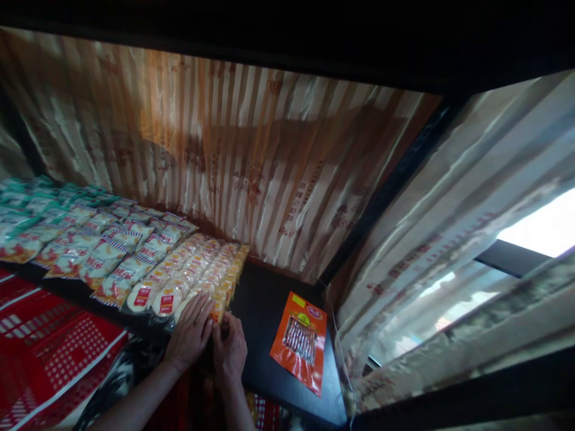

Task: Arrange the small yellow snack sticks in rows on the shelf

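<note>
Touching yellow snack packets near the shelf's front edge, perhaps to align rows, left hand lies flat; right hand curls, grip unclear.

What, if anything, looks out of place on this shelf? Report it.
The orange packet lies alone on the black shelf, apart from the close rows of clear-wrapped packets and unlike them in colour. No spill shows.

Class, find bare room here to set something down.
Bare: dark shelf between the yellow packets and orange pouch, back toward the curtain. Crowded: leftward, under rows of snack packets; left hand and right hand at their front.
</note>
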`<move>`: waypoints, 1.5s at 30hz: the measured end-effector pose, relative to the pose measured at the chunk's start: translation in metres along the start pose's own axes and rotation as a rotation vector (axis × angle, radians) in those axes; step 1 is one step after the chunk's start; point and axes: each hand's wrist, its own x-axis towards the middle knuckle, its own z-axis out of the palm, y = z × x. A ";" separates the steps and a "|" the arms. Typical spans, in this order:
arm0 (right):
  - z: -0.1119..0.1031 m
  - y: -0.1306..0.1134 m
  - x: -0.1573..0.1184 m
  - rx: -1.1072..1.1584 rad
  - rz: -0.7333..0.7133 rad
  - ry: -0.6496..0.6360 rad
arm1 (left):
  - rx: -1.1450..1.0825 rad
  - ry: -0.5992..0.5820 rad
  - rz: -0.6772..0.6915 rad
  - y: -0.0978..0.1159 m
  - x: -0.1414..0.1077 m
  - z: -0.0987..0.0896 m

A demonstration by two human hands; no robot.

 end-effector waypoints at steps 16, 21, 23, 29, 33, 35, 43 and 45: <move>-0.001 0.002 -0.001 0.021 -0.028 0.025 | -0.006 0.002 -0.002 0.000 -0.001 0.002; 0.000 -0.001 0.001 0.010 -0.003 0.020 | 0.024 0.008 0.016 0.000 0.000 0.003; 0.000 0.000 0.001 0.010 -0.005 0.022 | 0.014 0.009 0.018 0.000 0.000 0.002; 0.000 0.002 -0.001 -0.008 -0.020 0.010 | 0.020 0.022 0.005 0.003 0.000 0.001; 0.000 0.002 0.000 -0.014 -0.008 0.014 | 0.021 0.050 0.006 0.003 -0.002 0.004; 0.001 0.001 0.000 -0.012 -0.013 0.024 | 0.017 0.063 0.007 0.002 -0.002 0.005; 0.001 0.000 0.001 -0.025 -0.042 0.072 | 0.041 0.063 0.021 0.002 0.000 0.003; 0.001 -0.001 0.001 -0.029 -0.035 0.055 | 0.055 0.063 0.027 0.003 0.000 0.003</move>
